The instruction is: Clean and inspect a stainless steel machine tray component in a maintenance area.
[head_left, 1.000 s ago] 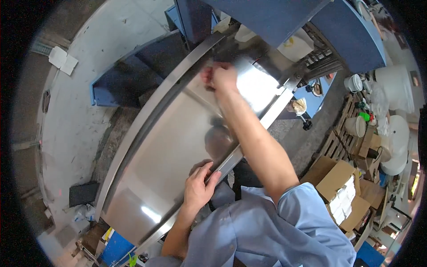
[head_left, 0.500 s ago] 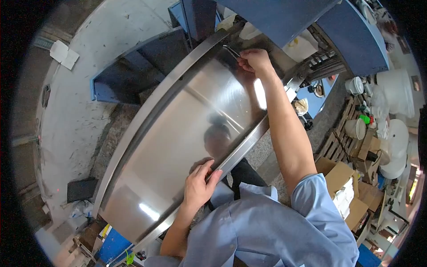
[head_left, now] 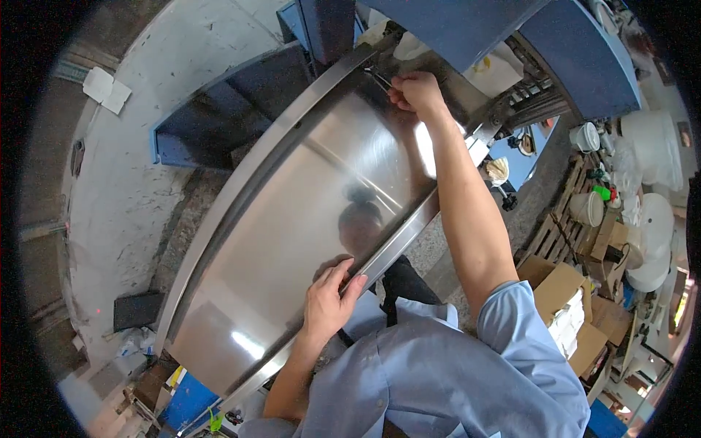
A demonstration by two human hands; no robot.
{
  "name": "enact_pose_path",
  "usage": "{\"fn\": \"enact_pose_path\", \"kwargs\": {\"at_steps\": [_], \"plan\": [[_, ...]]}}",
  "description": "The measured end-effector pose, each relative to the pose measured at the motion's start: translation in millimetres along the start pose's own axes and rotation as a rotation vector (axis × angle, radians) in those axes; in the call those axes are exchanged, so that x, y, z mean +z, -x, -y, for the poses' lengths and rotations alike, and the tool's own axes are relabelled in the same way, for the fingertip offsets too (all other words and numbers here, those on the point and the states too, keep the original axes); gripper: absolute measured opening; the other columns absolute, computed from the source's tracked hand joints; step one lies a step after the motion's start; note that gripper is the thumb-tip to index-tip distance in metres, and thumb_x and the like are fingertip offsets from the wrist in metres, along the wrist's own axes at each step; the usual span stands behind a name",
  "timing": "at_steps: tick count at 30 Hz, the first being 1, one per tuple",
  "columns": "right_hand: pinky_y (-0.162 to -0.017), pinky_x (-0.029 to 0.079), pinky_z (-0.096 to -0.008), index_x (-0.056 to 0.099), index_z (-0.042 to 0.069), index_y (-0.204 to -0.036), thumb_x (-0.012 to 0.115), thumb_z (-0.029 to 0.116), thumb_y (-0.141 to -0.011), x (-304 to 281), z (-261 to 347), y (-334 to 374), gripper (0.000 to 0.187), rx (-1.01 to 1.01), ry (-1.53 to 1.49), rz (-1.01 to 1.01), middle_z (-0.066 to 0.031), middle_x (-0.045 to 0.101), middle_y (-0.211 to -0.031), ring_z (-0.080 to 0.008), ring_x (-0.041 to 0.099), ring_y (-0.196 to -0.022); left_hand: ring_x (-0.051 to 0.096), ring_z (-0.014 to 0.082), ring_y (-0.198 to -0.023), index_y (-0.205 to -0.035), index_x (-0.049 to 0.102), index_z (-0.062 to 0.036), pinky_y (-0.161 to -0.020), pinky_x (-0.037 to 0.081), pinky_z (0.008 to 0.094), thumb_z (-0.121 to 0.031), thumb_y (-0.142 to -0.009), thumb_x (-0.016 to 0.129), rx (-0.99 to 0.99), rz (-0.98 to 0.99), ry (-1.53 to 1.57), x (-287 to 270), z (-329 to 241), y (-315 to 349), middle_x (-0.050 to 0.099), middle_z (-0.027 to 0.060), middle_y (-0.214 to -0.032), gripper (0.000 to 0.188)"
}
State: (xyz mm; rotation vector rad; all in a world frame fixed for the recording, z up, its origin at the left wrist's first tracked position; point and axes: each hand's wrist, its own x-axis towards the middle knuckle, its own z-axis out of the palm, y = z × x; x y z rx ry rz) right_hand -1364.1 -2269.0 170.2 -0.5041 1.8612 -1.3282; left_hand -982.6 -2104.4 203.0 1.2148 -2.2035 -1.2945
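A long shiny steel tray-like sheet (head_left: 292,212) with raised edges runs diagonally across the view, its far end at a blue machine (head_left: 467,29). My left hand (head_left: 328,299) rests flat on the sheet's near rim, fingers spread over the edge. My right hand (head_left: 416,91) reaches to the sheet's far end, fingers closed around a small thin metal tool or part (head_left: 378,77) next to the machine. My reflection shows in the steel.
A blue metal frame (head_left: 212,117) stands on the concrete floor beyond the sheet. Cardboard boxes (head_left: 562,292), a wooden pallet (head_left: 562,212), white buckets (head_left: 650,146) and cups crowd the right side. A dark flat object (head_left: 136,310) lies on the floor at left.
My right hand has moved along the sheet from its middle toward the far end at the machine. My left hand has stayed on the near rim.
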Motion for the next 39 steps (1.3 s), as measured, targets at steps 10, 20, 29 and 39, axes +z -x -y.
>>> {"fn": "enact_pose_path", "kwargs": {"at_steps": [10, 20, 29, 39], "plan": [[-0.048, 0.058, -0.0429, 0.058, -0.003, -0.093, 0.053, 0.011, -0.099, 92, -10, 33, 0.017, 0.118, -0.473, -0.001, -0.0167, 0.066, -0.077, -0.0271, 0.065, -0.056, 0.069, 0.0307, -0.082, -0.117, 0.067, -0.0026, -0.074, 0.055, 0.0405, -0.032, -0.091, 0.071, 0.003, 0.0, -0.021, 2, -2, 0, 0.069, 0.0155, -0.095, 0.039], [-0.046, 0.055, -0.039, 0.052, 0.002, -0.103, 0.05, 0.013, -0.102, 85, -24, 47, 0.012, 0.128, -0.426, -0.039, -0.0153, 0.067, -0.078, -0.0235, 0.066, -0.057, 0.068, 0.0318, -0.082, -0.118, 0.066, -0.0026, -0.074, 0.055, 0.0412, -0.032, -0.091, 0.071, 0.005, -0.022, -0.024, 2, -1, 5, 0.069, 0.0158, -0.095, 0.04], [-0.048, 0.055, -0.0311, 0.068, -0.002, -0.097, 0.064, 0.015, -0.096, 7, -15, 5, 0.017, -0.055, -0.02, -0.033, -0.0115, 0.069, -0.076, -0.0196, 0.067, -0.059, 0.068, 0.0312, -0.081, -0.118, 0.066, -0.0024, -0.072, 0.055, 0.0413, -0.033, -0.091, 0.072, 0.005, -0.009, -0.032, 3, -2, 0, 0.069, 0.0153, -0.094, 0.042], [-0.065, 0.055, -0.036, 0.069, 0.0, -0.096, 0.058, 0.022, -0.097, 74, -2, -16, 0.025, -0.553, 0.799, 0.501, -0.0079, 0.073, -0.084, -0.0208, 0.066, -0.068, 0.068, 0.0361, -0.094, -0.117, 0.066, -0.0055, -0.081, 0.054, 0.0458, -0.038, -0.094, 0.064, -0.011, -0.046, -0.039, -9, 4, 9, 0.07, 0.0172, -0.105, 0.041]]}}
